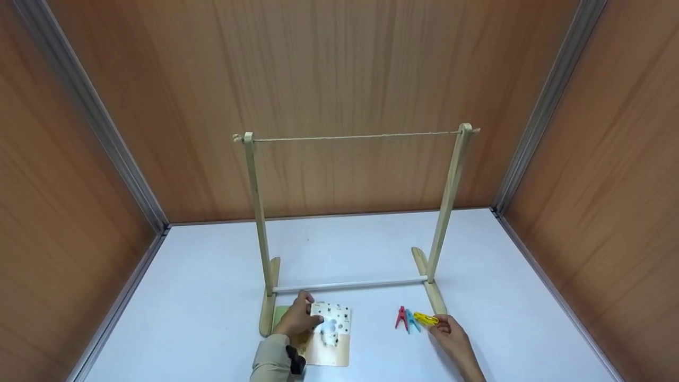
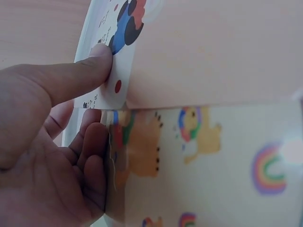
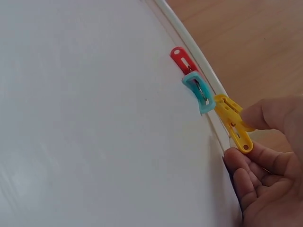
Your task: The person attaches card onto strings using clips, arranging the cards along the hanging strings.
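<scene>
My left hand (image 1: 297,318) pinches the edge of a printed card (image 1: 334,353), white with dots and a picture above and pale pink below. In the left wrist view the thumb (image 2: 80,78) lies on that card's white part, with the fingers under it. Another sheet (image 2: 227,170) with rainbows and animals shows beneath, and a green edge (image 1: 280,314) shows beside the hand. My right hand (image 1: 448,334) pinches a yellow clothespin (image 3: 232,120) between thumb and fingers. Close to it a blue clothespin (image 1: 412,320) and a red clothespin (image 1: 401,317) lie on the white table.
Behind the hands stands a wooden frame with a left post (image 1: 258,212), a right post (image 1: 450,201), a string (image 1: 355,137) across the top and a white rod (image 1: 350,285) low down. Wooden walls (image 1: 350,79) enclose the white table (image 1: 191,297) at the back and sides.
</scene>
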The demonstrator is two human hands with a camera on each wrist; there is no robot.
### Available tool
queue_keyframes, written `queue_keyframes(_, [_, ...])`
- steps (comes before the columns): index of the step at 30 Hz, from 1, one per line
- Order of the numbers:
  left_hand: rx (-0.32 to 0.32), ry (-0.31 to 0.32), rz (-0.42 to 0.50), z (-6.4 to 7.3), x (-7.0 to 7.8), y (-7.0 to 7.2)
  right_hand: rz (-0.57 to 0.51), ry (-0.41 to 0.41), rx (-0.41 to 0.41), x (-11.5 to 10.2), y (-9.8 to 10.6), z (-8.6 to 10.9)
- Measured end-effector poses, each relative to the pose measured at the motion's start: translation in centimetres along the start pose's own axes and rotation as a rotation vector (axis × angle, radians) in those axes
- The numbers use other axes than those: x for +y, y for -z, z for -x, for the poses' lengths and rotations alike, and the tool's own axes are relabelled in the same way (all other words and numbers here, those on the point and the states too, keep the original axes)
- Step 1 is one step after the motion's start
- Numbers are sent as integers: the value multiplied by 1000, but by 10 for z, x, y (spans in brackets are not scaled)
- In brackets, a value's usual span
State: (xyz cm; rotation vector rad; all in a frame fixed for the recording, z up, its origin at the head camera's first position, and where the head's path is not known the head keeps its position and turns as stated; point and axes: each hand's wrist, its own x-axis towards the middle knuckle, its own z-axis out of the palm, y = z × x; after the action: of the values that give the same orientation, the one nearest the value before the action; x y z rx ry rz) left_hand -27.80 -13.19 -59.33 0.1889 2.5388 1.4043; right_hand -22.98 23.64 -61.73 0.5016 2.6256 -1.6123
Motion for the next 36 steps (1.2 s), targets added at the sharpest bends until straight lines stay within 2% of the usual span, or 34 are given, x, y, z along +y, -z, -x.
queue_keyframes(6, [11,22,-40,-1,2,-1,-62,3,34,1,2,3])
queue_keyframes(10, [26,47,-81,-3,4,-5,-92,-54,51,1,5,3])
queue_keyframes(15, [32,28,-92,-3,4,-5,-148,-120,25,0,6,1])
queue_keyframes(18, [52,12,-49,-1,3,-6,-188,-155,15,-1,6,0])
queue_keyframes(25, [116,3,59,0,1,-11,-221,-169,29,-1,7,-3])
queue_keyframes(31, [120,23,197,-3,0,-10,-338,-183,6,-5,9,-4])
queue_keyframes(36, [145,51,239,-4,1,-9,-454,-159,6,-8,10,-3])
